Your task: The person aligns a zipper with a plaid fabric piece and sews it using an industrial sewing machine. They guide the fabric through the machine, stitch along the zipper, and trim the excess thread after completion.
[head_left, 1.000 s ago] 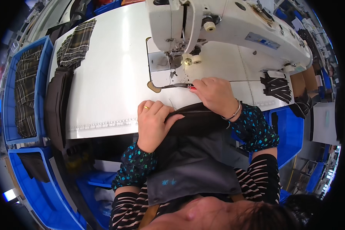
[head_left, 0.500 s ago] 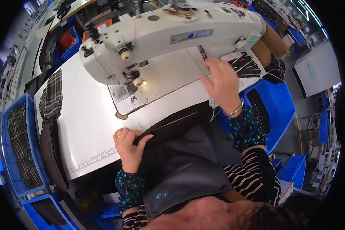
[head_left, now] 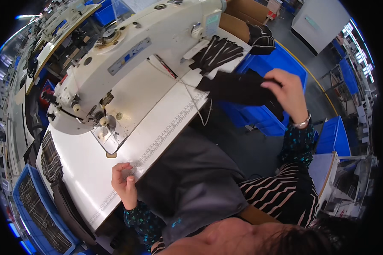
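My right hand [head_left: 288, 94] pinches the end of a dark brown fabric piece [head_left: 242, 88], which stretches leftward past the table's right edge and over a blue bin [head_left: 300, 63]. Its left end is close to a pile of narrow dark fabric strips [head_left: 219, 54]. By the front edge of the white table [head_left: 83, 170], my left hand [head_left: 125, 185] is empty, fingers loosely curled and apart. Beyond it stands a white sewing machine [head_left: 161, 36], its needle area [head_left: 102, 123] bare of cloth.
A slim red-and-black tool [head_left: 165, 66] lies beside the machine, and a pale cord [head_left: 198, 111] hangs over the table edge. At left are plaid pieces [head_left: 50, 155], dark folded cloth [head_left: 68, 204] and a blue crate [head_left: 18, 199] of plaid fabric. A cardboard box [head_left: 238, 25] stands behind.
The dark fabric has gone from the table's front edge to the right, now in my right hand. My left hand has let go of it. The view has turned toward the right.
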Action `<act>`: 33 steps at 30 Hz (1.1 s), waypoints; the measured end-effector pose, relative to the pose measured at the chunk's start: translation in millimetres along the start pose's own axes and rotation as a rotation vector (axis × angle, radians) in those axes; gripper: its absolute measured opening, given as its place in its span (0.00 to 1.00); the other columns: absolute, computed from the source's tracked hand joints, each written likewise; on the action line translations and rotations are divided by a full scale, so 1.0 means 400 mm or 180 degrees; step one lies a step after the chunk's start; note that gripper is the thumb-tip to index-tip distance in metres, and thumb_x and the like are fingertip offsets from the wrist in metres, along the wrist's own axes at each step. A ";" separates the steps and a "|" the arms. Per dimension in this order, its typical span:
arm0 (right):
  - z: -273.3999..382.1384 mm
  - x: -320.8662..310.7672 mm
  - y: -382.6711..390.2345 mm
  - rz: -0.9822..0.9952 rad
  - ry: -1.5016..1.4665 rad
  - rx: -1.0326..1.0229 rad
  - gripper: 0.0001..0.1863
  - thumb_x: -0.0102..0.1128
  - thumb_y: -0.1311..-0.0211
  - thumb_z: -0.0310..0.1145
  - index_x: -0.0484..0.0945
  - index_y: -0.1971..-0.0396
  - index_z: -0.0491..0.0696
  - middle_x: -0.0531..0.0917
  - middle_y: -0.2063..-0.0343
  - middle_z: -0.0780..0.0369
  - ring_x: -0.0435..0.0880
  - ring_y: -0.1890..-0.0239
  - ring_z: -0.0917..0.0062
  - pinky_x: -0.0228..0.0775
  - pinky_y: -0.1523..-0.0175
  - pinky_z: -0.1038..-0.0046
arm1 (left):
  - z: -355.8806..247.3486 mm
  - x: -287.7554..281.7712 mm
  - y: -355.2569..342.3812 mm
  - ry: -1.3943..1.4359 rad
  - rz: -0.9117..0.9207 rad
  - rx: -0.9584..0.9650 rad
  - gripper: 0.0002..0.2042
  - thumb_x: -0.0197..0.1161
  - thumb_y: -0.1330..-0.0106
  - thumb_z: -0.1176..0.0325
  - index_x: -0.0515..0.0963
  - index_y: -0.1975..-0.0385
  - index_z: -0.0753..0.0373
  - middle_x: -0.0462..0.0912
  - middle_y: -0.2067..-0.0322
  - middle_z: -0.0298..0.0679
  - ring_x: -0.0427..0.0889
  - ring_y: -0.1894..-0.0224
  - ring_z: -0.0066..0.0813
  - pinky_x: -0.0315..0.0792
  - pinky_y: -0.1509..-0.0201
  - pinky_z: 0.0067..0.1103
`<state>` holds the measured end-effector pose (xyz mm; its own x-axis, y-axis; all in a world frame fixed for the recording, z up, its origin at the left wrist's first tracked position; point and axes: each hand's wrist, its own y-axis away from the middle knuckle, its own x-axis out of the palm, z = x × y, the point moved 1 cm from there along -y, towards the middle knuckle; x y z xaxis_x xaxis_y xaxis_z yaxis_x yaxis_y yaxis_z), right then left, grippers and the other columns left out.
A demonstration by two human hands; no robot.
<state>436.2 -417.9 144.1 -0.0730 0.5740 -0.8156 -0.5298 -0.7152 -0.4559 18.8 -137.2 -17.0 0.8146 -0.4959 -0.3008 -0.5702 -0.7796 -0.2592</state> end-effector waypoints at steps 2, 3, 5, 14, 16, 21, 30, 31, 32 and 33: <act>-0.096 -0.072 0.031 -0.0432 0.0976 0.0570 0.09 0.72 0.39 0.33 0.85 0.60 0.47 0.88 0.66 0.55 0.88 0.63 0.57 0.77 0.59 0.64 | 0.002 0.013 -0.004 -0.0041 -0.0013 -0.0007 0.32 0.66 0.29 0.39 0.79 0.53 0.71 0.81 0.59 0.39 0.81 0.54 0.30 0.72 0.45 0.26; -0.140 -0.083 0.047 -0.0416 0.1306 0.0728 0.10 0.72 0.40 0.33 0.85 0.60 0.48 0.88 0.66 0.55 0.88 0.62 0.57 0.77 0.58 0.63 | 0.003 0.016 -0.004 -0.0078 -0.0043 0.0000 0.31 0.68 0.30 0.40 0.79 0.54 0.70 0.80 0.60 0.39 0.81 0.55 0.31 0.73 0.46 0.26; -0.244 -0.070 0.084 -0.0370 0.1925 0.0994 0.11 0.74 0.41 0.34 0.86 0.59 0.49 0.88 0.66 0.56 0.88 0.60 0.57 0.78 0.57 0.62 | 0.002 0.017 -0.003 -0.0123 -0.0009 -0.0061 0.27 0.67 0.28 0.44 0.79 0.55 0.70 0.81 0.60 0.39 0.81 0.55 0.31 0.73 0.47 0.26; -0.703 0.119 0.199 0.0162 0.1087 0.1537 0.18 0.80 0.49 0.34 0.87 0.58 0.48 0.89 0.63 0.56 0.88 0.55 0.56 0.78 0.52 0.56 | 0.014 0.015 -0.006 -0.0070 -0.0004 -0.0178 0.20 0.68 0.28 0.54 0.79 0.56 0.70 0.81 0.60 0.39 0.81 0.57 0.30 0.73 0.49 0.24; -0.677 0.169 0.140 -0.0209 0.1272 0.1224 0.14 0.76 0.43 0.35 0.86 0.59 0.48 0.88 0.63 0.57 0.87 0.57 0.56 0.78 0.53 0.57 | 0.010 0.013 -0.006 -0.0052 -0.0060 -0.0136 0.19 0.69 0.28 0.55 0.79 0.56 0.70 0.81 0.60 0.38 0.81 0.57 0.29 0.74 0.49 0.24; -0.424 0.283 -0.106 -0.0468 0.0970 -0.0165 0.06 0.65 0.33 0.33 0.85 0.63 0.48 0.87 0.64 0.59 0.87 0.58 0.60 0.79 0.56 0.62 | 0.001 0.011 -0.004 -0.0123 -0.0005 -0.0100 0.19 0.68 0.26 0.55 0.79 0.55 0.69 0.82 0.60 0.37 0.80 0.56 0.26 0.73 0.47 0.23; -0.289 0.433 -0.369 0.0254 0.1311 -0.1603 0.15 0.56 0.37 0.27 0.84 0.52 0.52 0.87 0.62 0.61 0.89 0.57 0.62 0.82 0.55 0.62 | -0.001 0.010 -0.001 -0.0300 0.0037 0.0009 0.20 0.68 0.26 0.54 0.79 0.56 0.69 0.80 0.61 0.37 0.80 0.57 0.27 0.73 0.48 0.23; -0.277 0.441 -0.381 0.0485 0.1445 -0.1565 0.16 0.56 0.37 0.28 0.84 0.51 0.52 0.87 0.62 0.61 0.89 0.57 0.62 0.82 0.55 0.61 | -0.004 0.010 -0.002 -0.0375 0.0044 0.0060 0.20 0.68 0.26 0.53 0.79 0.57 0.69 0.80 0.62 0.38 0.80 0.58 0.27 0.73 0.48 0.23; -0.268 0.446 -0.387 0.0715 0.1584 -0.1525 0.16 0.57 0.37 0.28 0.84 0.50 0.52 0.87 0.63 0.61 0.89 0.58 0.62 0.82 0.55 0.61 | -0.006 0.012 -0.002 -0.0391 0.0037 0.0045 0.20 0.68 0.27 0.54 0.79 0.57 0.68 0.80 0.62 0.38 0.80 0.58 0.28 0.74 0.49 0.23; -0.264 0.450 -0.395 0.0945 0.1730 -0.1491 0.17 0.57 0.37 0.29 0.84 0.50 0.53 0.87 0.63 0.61 0.89 0.59 0.62 0.82 0.56 0.61 | -0.008 0.015 -0.001 -0.0400 0.0025 0.0029 0.19 0.68 0.27 0.54 0.79 0.57 0.68 0.80 0.63 0.38 0.80 0.58 0.28 0.74 0.50 0.24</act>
<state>595.7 -243.6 31.5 0.3328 0.1422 -0.9322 -0.1317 -0.9719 -0.1952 24.5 -141.2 -15.7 0.7907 -0.4498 -0.4153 -0.5780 -0.7720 -0.2645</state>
